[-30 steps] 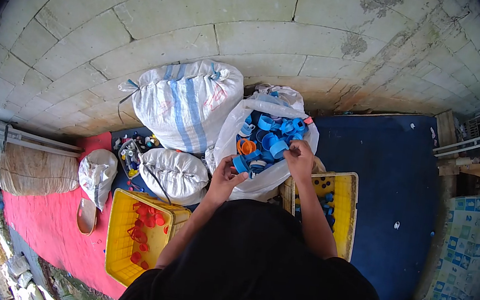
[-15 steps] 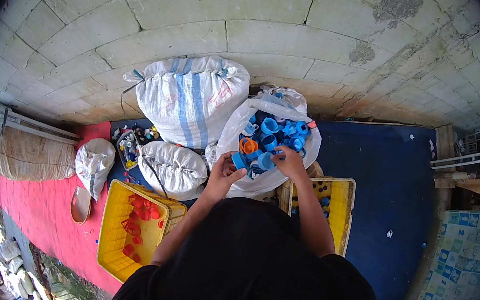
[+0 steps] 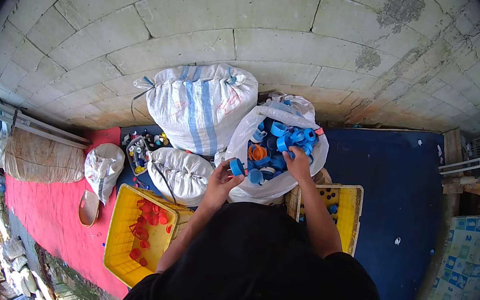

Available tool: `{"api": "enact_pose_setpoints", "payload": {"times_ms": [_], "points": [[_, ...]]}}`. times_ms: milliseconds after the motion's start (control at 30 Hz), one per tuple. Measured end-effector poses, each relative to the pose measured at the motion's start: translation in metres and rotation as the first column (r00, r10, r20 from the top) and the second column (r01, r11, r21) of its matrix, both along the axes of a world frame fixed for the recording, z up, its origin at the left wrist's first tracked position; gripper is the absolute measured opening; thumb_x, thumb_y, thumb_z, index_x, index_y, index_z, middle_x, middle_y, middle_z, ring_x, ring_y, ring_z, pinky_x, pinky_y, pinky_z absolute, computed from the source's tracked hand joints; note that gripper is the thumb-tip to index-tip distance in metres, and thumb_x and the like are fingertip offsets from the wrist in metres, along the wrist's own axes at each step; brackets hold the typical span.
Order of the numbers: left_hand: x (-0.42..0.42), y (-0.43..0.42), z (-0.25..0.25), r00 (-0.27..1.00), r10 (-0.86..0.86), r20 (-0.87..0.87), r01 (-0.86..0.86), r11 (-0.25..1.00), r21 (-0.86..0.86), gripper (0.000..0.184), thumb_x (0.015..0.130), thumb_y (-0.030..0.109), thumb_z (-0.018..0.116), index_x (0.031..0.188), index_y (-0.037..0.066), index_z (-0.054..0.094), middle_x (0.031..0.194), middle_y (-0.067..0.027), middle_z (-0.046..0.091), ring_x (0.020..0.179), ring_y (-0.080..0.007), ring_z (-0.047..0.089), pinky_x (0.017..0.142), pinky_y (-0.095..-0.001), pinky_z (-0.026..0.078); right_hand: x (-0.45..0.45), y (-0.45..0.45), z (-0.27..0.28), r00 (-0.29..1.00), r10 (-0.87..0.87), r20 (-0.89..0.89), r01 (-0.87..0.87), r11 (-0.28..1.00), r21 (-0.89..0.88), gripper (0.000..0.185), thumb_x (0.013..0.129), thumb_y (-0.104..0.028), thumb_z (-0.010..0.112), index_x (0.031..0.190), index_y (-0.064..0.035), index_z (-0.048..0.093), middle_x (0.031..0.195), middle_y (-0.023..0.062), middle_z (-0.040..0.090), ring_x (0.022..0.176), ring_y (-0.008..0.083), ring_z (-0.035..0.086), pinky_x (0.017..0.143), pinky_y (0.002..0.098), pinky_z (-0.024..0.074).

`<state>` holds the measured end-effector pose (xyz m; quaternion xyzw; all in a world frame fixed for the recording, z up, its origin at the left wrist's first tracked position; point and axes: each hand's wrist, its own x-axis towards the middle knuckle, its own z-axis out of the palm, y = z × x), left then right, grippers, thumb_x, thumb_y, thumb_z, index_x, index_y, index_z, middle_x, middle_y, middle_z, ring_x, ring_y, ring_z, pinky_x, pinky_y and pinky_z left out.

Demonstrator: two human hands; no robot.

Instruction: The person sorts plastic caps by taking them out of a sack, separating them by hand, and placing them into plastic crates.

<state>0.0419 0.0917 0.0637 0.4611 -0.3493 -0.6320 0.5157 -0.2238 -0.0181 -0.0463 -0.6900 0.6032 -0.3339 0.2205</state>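
Note:
An open white sack [image 3: 313, 170] holds many blue plastic caps [image 3: 278, 129] and an orange cap [image 3: 257, 152]. At the sack's left rim, my left hand [image 3: 223, 183] grips a blue plastic cap [image 3: 237, 166] between thumb and fingers. My right hand [image 3: 297, 164] reaches over the pile from the right, its fingers closed on another blue cap [image 3: 284, 143]. Part of that cap is hidden by the fingertips.
A yellow crate [image 3: 121, 237] with red caps stands left of me, and another yellow crate [image 3: 355, 218] stands right. Tied white sacks [image 3: 199, 115] lean near the block wall [image 3: 276, 46]. A small container of mixed caps [image 3: 142, 153] sits left.
My left hand has lifted its blue cap slightly away from the pile. My right hand has shifted a little and now holds a blue cap. The whole view has moved slightly.

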Motion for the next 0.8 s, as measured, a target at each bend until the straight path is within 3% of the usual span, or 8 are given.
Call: {"api": "enact_pose_setpoints", "payload": {"times_ms": [33, 133, 233, 400, 500, 567, 633, 800], "points": [[-0.003, 0.001, -0.004, 1.000, -0.004, -0.005, 0.004, 1.000, 0.009, 0.061, 0.087, 0.003, 0.070, 0.139, -0.005, 0.038, 0.122, -0.0120, 0.058, 0.107, -0.0177, 0.059, 0.097, -0.0329, 0.045, -0.009, 0.009, 0.006, 1.000, -0.004, -0.005, 0.004, 1.000, 0.009, 0.031, 0.087, -0.027, 0.070, 0.105, -0.0009, 0.065, 0.097, 0.0164, 0.066, 0.086, 0.0306, 0.065, 0.075, 0.0387, 0.0513], [-0.013, -0.003, -0.008, 0.998, -0.019, -0.065, 0.019, 1.000, -0.009, 0.065, 0.086, 0.002, 0.071, 0.141, -0.004, 0.037, 0.123, -0.0121, 0.057, 0.110, -0.0173, 0.058, 0.099, -0.0323, 0.045, -0.019, 0.042, 0.060, 0.853, -0.220, 0.473, -0.002, 0.905, 0.425, 0.025, 0.092, -0.022, 0.067, 0.105, -0.0008, 0.062, 0.080, 0.0054, 0.062, 0.069, 0.0089, 0.054, 0.062, 0.0241, 0.0425], [-0.026, -0.011, -0.001, 0.991, -0.114, -0.074, 0.112, 0.993, -0.026, 0.066, 0.086, 0.003, 0.072, 0.141, -0.003, 0.037, 0.124, -0.0122, 0.057, 0.110, -0.0179, 0.058, 0.099, -0.0320, 0.045, -0.014, 0.074, 0.072, 0.746, -0.111, 0.657, -0.095, 0.958, 0.270, 0.018, 0.094, -0.017, 0.065, 0.104, -0.0019, 0.061, 0.076, 0.0017, 0.061, 0.070, 0.0066, 0.054, 0.061, 0.0215, 0.0406], [-0.045, -0.027, 0.003, 0.966, -0.235, -0.105, 0.235, 0.972, -0.011, 0.053, 0.086, 0.008, 0.073, 0.131, -0.002, 0.046, 0.121, -0.0118, 0.057, 0.101, -0.0173, 0.061, 0.076, -0.0303, 0.057, 0.030, 0.102, 0.081, 0.742, 0.162, 0.651, -0.289, 0.953, 0.092, 0.020, 0.094, -0.018, 0.065, 0.108, -0.0040, 0.062, 0.093, 0.0040, 0.060, 0.077, 0.0106, 0.055, 0.064, 0.0245, 0.0433], [-0.036, -0.037, -0.001, 0.958, -0.286, -0.034, 0.285, 0.958, -0.031, 0.051, 0.086, 0.008, 0.074, 0.129, -0.001, 0.047, 0.121, -0.0121, 0.056, 0.101, -0.0176, 0.061, 0.075, -0.0308, 0.058, 0.041, 0.106, 0.080, 0.703, 0.097, 0.704, -0.283, 0.947, 0.152, 0.019, 0.095, -0.015, 0.064, 0.104, 0.0010, 0.061, 0.098, 0.0045, 0.055, 0.082, 0.0110, 0.054, 0.069, 0.0275, 0.0458], [-0.027, -0.035, 0.000, 0.952, -0.305, -0.021, 0.304, 0.952, -0.043, 0.053, 0.086, 0.007, 0.073, 0.130, -0.001, 0.046, 0.121, -0.0126, 0.056, 0.102, -0.0182, 0.061, 0.077, -0.0307, 0.058, 0.037, 0.102, 0.105, 0.843, 0.201, 0.498, -0.331, 0.925, 0.186, 0.016, 0.093, -0.015, 0.066, 0.097, -0.0006, 0.062, 0.093, 0.0064, 0.055, 0.080, 0.0149, 0.055, 0.068, 0.0294, 0.0462], [-0.018, -0.030, 0.000, 0.947, -0.322, 0.018, 0.323, 0.944, -0.062, 0.052, 0.088, 0.010, 0.071, 0.132, 0.001, 0.044, 0.121, -0.0123, 0.055, 0.104, -0.0182, 0.060, 0.080, -0.0308, 0.057, 0.039, 0.099, 0.110, 0.860, 0.209, 0.465, -0.347, 0.908, 0.235, 0.014, 0.092, -0.015, 0.067, 0.093, -0.0017, 0.064, 0.091, 0.0083, 0.055, 0.079, 0.0184, 0.056, 0.067, 0.0308, 0.0467], [-0.001, -0.008, -0.007, 0.949, -0.282, -0.139, 0.290, 0.956, 0.042, 0.049, 0.094, 0.016, 0.064, 0.135, 0.004, 0.039, 0.120, -0.0111, 0.054, 0.098, -0.0169, 0.060, 0.075, -0.0311, 0.055, 0.056, 0.085, 0.106, 0.793, 0.534, 0.292, -0.585, 0.802, 0.123, 0.022, 0.090, -0.019, 0.068, 0.106, -0.0032, 0.066, 0.102, 0.0097, 0.063, 0.087, 0.0203, 0.061, 0.073, 0.0336, 0.0492]]}}
